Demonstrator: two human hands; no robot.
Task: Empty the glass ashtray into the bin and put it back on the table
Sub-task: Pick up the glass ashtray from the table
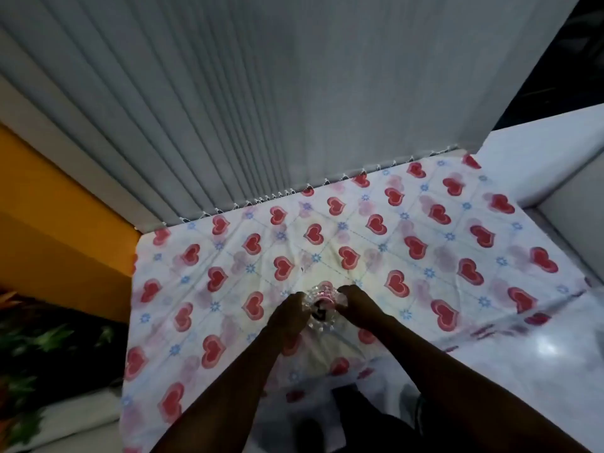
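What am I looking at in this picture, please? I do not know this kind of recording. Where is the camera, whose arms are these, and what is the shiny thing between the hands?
There is no machine here. A person wears one wide-angle camera on the head, and it looks forward and down, so the two arms coming from the bottom edge are that person's own.

The surface is a table covered by a white cloth printed with red hearts and small blue flowers. Behind it hang grey vertical blinds.

The shiny thing is a glass ashtray with a ridged rim. Something dark lies inside it; the picture is too blurred to say what. The left hand holds its left side and the right hand its right side. I cannot tell if it rests on the cloth or is just above it. No bin is in view.
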